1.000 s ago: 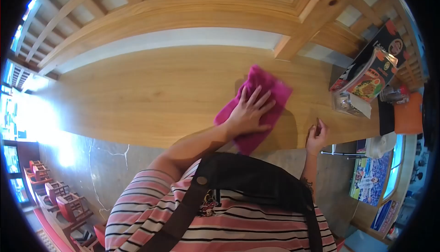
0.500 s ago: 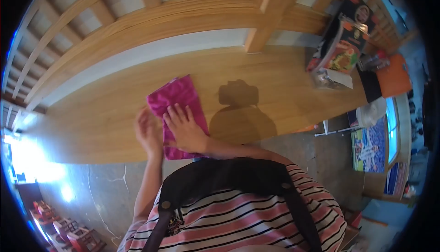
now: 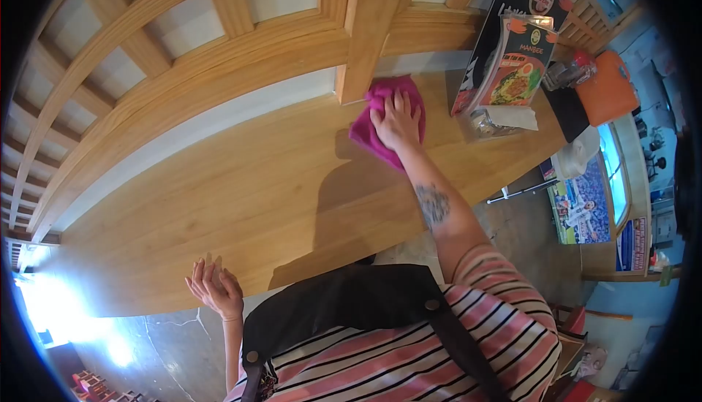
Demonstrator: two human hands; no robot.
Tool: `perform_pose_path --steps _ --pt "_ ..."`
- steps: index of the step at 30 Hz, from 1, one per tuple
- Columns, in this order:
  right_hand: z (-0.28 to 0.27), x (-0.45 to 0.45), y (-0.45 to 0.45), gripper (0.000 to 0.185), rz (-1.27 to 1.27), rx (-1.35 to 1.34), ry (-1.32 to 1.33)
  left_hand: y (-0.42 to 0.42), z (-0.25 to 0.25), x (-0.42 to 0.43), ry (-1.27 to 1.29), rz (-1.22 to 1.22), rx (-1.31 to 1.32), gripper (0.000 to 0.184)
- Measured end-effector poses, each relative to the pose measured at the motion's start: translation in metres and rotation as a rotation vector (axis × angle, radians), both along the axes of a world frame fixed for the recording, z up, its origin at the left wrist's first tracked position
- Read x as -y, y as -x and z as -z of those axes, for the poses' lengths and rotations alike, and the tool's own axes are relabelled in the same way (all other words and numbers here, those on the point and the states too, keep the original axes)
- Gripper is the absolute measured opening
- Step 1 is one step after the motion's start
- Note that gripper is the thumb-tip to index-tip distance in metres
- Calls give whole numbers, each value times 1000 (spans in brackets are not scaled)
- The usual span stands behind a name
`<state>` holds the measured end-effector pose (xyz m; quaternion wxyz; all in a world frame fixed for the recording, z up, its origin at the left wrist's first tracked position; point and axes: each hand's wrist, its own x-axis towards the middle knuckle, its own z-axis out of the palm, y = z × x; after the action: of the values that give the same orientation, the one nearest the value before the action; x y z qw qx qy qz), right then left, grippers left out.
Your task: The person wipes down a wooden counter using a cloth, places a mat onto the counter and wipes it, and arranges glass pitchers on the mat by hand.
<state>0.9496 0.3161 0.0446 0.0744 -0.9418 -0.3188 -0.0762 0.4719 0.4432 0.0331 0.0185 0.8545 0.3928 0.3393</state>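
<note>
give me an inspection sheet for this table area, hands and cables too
surface: wooden table, shadows across it, no spill visible
things in use: pink cloth, crumpled, near the partition's post
clutter: upright menu cards and white paper towards the right end; orange item beyond
grippers: bare hands; right hand palm down on the cloth, fingers spread; left hand by the near edge, nothing seen in it
cables: nothing seen
surroundings: wooden lattice partition along the far side, cracked floor, strong glare at left
</note>
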Motion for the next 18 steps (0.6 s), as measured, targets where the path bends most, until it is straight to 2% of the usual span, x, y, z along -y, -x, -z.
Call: perform_pose_path --steps 5,7,11,13,15,17,18 --pt "-12 7 -45 72 110 -98 103 -1 6 1 -19 -99 -47 25" --pt "-8 24 -61 76 332 -80 40 -4 3 2 -19 -94 -42 25" --pt "14 27 -19 81 390 -22 33 -7 -1 2 -13 -82 -18 26" --pt "11 2 55 80 241 56 46 -7 -1 1 -16 -82 -23 26" --pt "-4 -38 111 80 4 -106 39 -7 -1 2 -21 -68 -8 26" --pt "-10 -89 134 80 -122 -173 -24 -4 1 0 -22 -56 -17 26" --pt "10 -122 141 77 -199 -231 -183 -4 3 1 -24 -47 -18 26"
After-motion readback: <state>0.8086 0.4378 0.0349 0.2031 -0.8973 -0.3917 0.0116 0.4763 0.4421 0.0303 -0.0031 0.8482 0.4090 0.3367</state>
